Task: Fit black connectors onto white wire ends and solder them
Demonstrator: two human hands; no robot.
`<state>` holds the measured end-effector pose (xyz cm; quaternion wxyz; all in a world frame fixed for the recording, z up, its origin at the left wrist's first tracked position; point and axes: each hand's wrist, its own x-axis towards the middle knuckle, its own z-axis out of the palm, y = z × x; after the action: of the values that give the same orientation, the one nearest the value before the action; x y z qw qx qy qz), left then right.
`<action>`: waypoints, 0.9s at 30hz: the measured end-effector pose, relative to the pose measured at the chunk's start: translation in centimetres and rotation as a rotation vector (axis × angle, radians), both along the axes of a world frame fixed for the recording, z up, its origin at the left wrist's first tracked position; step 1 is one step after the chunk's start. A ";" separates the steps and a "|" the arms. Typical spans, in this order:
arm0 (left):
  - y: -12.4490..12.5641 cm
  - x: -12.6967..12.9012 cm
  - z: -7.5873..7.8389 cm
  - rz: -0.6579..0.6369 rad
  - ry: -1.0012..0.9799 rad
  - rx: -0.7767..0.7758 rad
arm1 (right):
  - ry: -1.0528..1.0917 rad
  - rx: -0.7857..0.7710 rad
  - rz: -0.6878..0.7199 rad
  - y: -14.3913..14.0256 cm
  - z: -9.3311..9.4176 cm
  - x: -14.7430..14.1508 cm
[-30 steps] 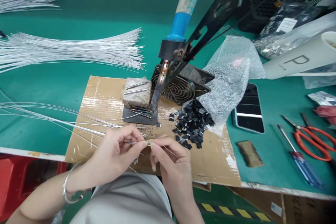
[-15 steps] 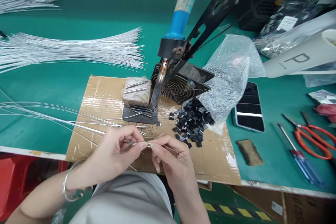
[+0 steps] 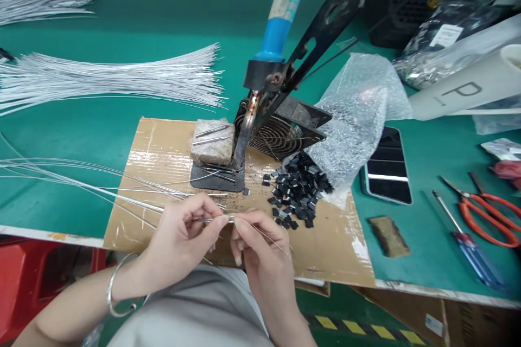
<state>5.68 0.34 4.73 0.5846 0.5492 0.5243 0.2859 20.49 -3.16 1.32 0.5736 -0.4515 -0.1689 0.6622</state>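
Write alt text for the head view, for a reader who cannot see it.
A left hand and right hand pinch a thin silver wire between their fingertips over a taped cardboard sheet on a green bench. Behind stand a blue-handled soldering iron in a black stand and a pile of small black chips.

Green workbench top [image 3: 122,27], taped cardboard sheet [image 3: 163,146] at its front edge, red stool [image 3: 24,282] below
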 end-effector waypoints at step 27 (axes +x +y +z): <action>-0.4 0.6 -0.3 0.106 0.005 0.063 | -0.148 0.105 0.021 -0.4 -0.5 0.1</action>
<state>6.23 -0.11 4.38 0.5497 0.5394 0.5450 0.3316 20.60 -3.60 0.82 0.5754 -0.4669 -0.2500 0.6232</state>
